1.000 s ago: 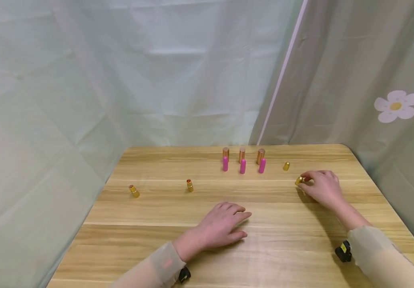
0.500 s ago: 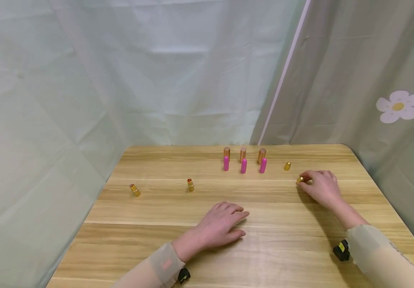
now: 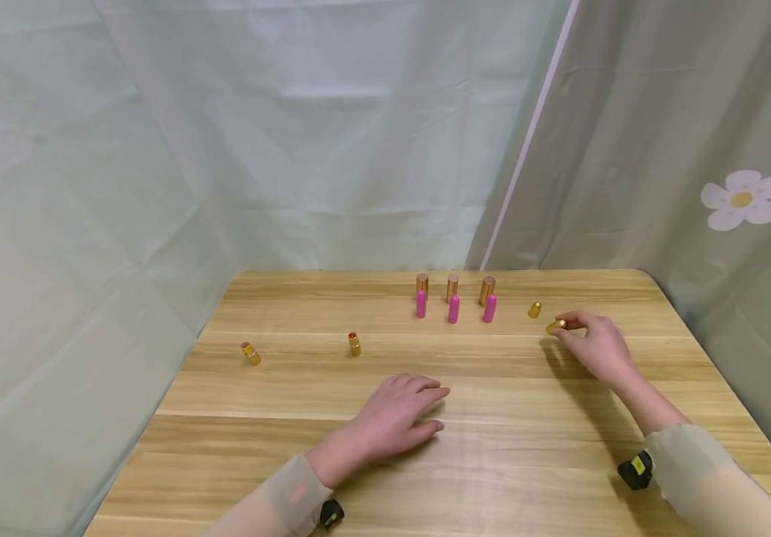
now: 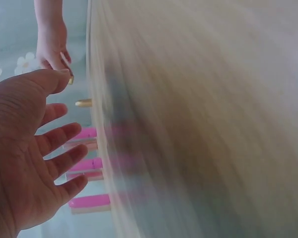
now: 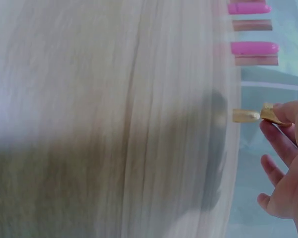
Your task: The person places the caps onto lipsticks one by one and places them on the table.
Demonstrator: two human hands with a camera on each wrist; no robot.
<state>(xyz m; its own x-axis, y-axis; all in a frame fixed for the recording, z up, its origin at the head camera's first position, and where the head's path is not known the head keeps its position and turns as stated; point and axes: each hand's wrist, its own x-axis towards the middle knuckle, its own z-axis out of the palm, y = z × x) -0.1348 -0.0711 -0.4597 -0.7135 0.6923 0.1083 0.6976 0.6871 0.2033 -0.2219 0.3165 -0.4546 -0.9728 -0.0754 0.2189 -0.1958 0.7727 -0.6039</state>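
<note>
My right hand (image 3: 598, 348) pinches a small gold bullet-shaped cap (image 3: 555, 327) between thumb and fingertips. The cap is tilted and held above the tabletop, as the right wrist view shows. Just behind it a second gold cap (image 3: 535, 309) stands upright on the table. Over the middle of the table my left hand (image 3: 391, 419) hovers with relaxed, spread fingers and holds nothing. Beyond the left hand stands a short gold lipstick tube (image 3: 355, 344) with a red top, and a similar gold tube (image 3: 250, 353) is farther left.
Three pink bullet-shaped pieces (image 3: 453, 309) stand at the back of the wooden table (image 3: 258, 462). Behind them is a row of three copper cylinders (image 3: 488, 289). Pale curtains (image 3: 359, 149) hang close beyond the table's back edge.
The right hand has raised the gold cap off the table and tilted it, moving slightly away from me. My left hand has drifted a little to the left.
</note>
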